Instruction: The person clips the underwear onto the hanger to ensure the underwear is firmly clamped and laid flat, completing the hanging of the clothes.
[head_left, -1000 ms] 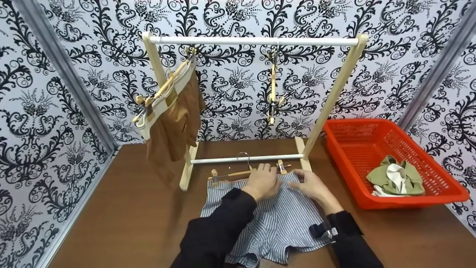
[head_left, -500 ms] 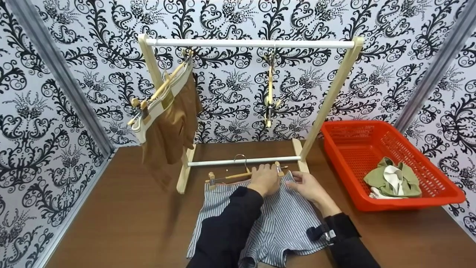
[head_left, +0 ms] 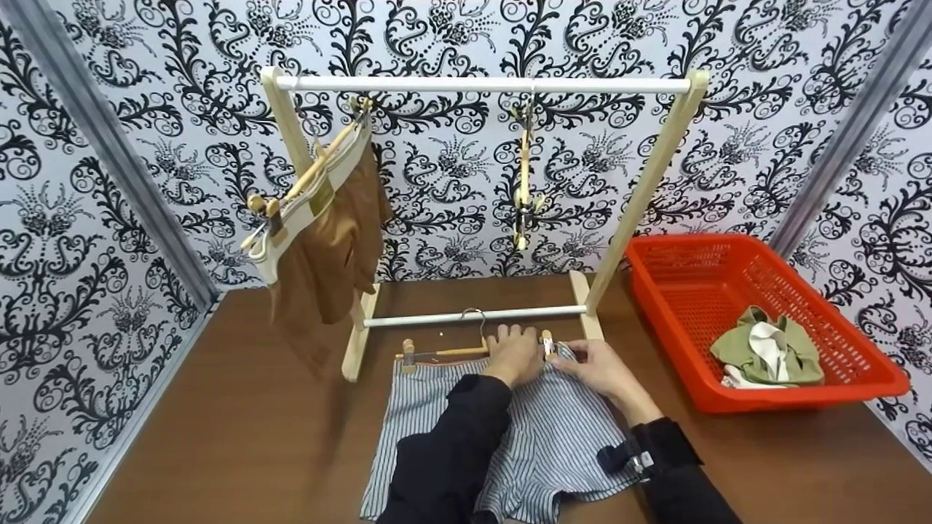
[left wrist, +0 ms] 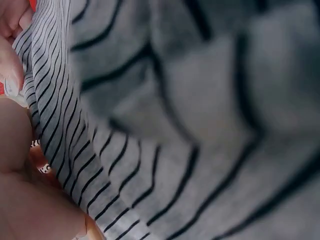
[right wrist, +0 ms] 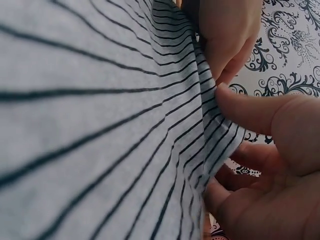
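Blue-and-white striped shorts (head_left: 564, 437) lie on the table, their waistband along a wooden clip hanger (head_left: 451, 352). My left hand (head_left: 515, 355) grips the hanger bar beside its right clip (head_left: 547, 343), fingers curled over it. My right hand (head_left: 601, 370) pinches the waistband's right corner just beside that clip. In the right wrist view the thumb and fingers of my right hand (right wrist: 287, 145) hold the striped edge, with my left hand (right wrist: 227, 37) close above. Striped cloth fills most of the left wrist view and hides much there. The left clip (head_left: 408, 356) sits at the waistband's other end.
A wooden rack with a white top rail (head_left: 437, 84) stands behind. Brown shorts (head_left: 338, 240) hang at its left on a clip hanger, and a bare hanger (head_left: 525, 175) hangs right of centre. A red basket (head_left: 666, 335) at right holds green and white clothing (head_left: 772, 349).
The right clip now sits closer to the waistband corner that my right hand holds. My left hand has shifted slightly on the hanger. The whole view has drifted a little.
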Tool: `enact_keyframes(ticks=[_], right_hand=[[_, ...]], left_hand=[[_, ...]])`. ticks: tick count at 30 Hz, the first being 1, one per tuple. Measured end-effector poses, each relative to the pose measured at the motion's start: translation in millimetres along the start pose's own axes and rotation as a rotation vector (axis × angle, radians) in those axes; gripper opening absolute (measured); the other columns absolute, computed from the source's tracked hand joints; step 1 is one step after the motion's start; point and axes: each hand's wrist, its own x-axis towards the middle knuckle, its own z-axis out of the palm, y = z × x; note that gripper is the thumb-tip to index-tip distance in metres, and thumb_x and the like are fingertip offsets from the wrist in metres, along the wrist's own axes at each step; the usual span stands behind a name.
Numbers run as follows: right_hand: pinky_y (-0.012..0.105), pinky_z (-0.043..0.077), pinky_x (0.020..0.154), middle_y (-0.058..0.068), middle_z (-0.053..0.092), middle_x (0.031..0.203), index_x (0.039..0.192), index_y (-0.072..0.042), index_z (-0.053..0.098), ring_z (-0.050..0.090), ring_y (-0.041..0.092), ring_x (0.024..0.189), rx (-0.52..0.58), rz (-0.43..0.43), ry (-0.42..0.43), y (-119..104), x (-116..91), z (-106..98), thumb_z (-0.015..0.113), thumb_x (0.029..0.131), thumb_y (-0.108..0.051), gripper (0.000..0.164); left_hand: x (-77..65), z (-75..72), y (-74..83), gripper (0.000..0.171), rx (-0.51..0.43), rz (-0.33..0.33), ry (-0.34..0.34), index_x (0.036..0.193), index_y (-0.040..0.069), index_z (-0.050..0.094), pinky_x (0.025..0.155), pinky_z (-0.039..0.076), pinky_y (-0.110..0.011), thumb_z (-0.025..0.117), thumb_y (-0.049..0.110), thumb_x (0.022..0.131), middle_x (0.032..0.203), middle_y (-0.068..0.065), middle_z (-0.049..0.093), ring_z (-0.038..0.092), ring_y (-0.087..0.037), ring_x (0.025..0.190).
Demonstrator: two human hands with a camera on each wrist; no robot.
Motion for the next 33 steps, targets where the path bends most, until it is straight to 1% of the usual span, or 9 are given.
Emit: enact_keyframes(ticks=[3,7,9,12,16,19,27,29,33], right_hand=[[0.028,0.048,0.071,0.013,0.071,0.097,0.113,0.011,0.070,0.060,0.018,0.080,-0.049,0.001,0.014,0,0,-1,0.076,0.092,-0.014,0.034],[0.028,0.040,0.064,0.001,0.062,0.078,0.097,0.002,0.077,0.051,0.016,0.070,-0.160,-0.008,0.068,-3,1,-1,0.079,0.090,-0.026,0.028],[0.029,0.038,0.062,0.000,0.060,0.074,0.092,-0.001,0.078,0.050,0.016,0.068,-0.193,-0.008,0.091,-4,1,-1,0.079,0.090,-0.025,0.024],[0.029,0.042,0.064,0.005,0.068,0.081,0.095,-0.001,0.078,0.056,0.017,0.071,-0.194,-0.009,0.108,-5,0,-1,0.077,0.090,-0.015,0.016],[0.028,0.048,0.073,0.014,0.074,0.102,0.102,0.004,0.077,0.065,0.020,0.086,-0.109,0.007,0.125,-6,-1,-2,0.072,0.092,-0.008,0.017],[0.026,0.048,0.079,0.016,0.073,0.107,0.109,0.007,0.074,0.064,0.022,0.095,0.027,0.038,0.140,-8,0,-3,0.070,0.094,-0.008,0.022],[0.022,0.051,0.079,0.017,0.073,0.110,0.120,0.011,0.068,0.066,0.015,0.093,0.260,0.044,0.147,-9,3,-3,0.070,0.096,-0.008,0.031],[0.022,0.052,0.078,0.018,0.073,0.109,0.119,0.011,0.068,0.068,0.015,0.092,0.284,0.043,0.152,-10,3,-2,0.071,0.095,-0.006,0.030],[0.019,0.051,0.076,0.019,0.073,0.108,0.117,0.011,0.069,0.067,0.012,0.092,0.247,0.013,0.173,-12,2,0,0.072,0.094,-0.005,0.029]], left_hand=[[-0.1,0.7,0.3,0.038,-0.035,-0.005,0.010,0.134,0.012,0.061,0.102,0.037,-0.053,0.052,0.035,0.105,0.131,-0.011,0.059,0.045,-0.032,0.127],[-2.0,-3.8,0.0,0.039,-0.102,-0.005,0.029,0.137,0.016,0.062,0.102,0.036,-0.053,0.052,0.037,0.105,0.132,-0.011,0.061,0.047,-0.032,0.125],[-2.5,-5.3,-0.4,0.037,-0.135,-0.004,0.045,0.137,0.018,0.062,0.101,0.036,-0.052,0.053,0.036,0.105,0.132,-0.010,0.062,0.049,-0.032,0.123],[-3.9,-7.9,-0.9,0.034,-0.190,-0.005,0.080,0.134,0.020,0.064,0.098,0.037,-0.051,0.055,0.033,0.104,0.128,-0.008,0.065,0.051,-0.032,0.118],[-3.8,-12.1,-1.4,0.033,-0.260,-0.004,0.135,0.133,0.020,0.066,0.093,0.038,-0.049,0.057,0.032,0.104,0.126,-0.008,0.066,0.052,-0.032,0.113],[-2.2,-16.1,-2.3,0.035,-0.313,0.002,0.167,0.133,0.020,0.066,0.095,0.037,-0.051,0.056,0.036,0.104,0.128,-0.008,0.066,0.052,-0.032,0.115],[-0.8,-32.4,-3.7,0.026,-0.461,0.017,0.192,0.119,0.020,0.069,0.093,0.034,-0.051,0.061,0.034,0.098,0.118,0.000,0.070,0.060,-0.024,0.110],[-1.0,-35.5,-2.7,0.025,-0.509,0.029,0.183,0.115,0.017,0.069,0.092,0.033,-0.051,0.064,0.031,0.095,0.114,0.000,0.072,0.063,-0.023,0.108],[-0.4,-38.8,0.2,0.037,-0.604,0.028,0.146,0.127,0.010,0.063,0.098,0.028,-0.055,0.062,0.032,0.098,0.115,-0.002,0.074,0.065,-0.024,0.112]])
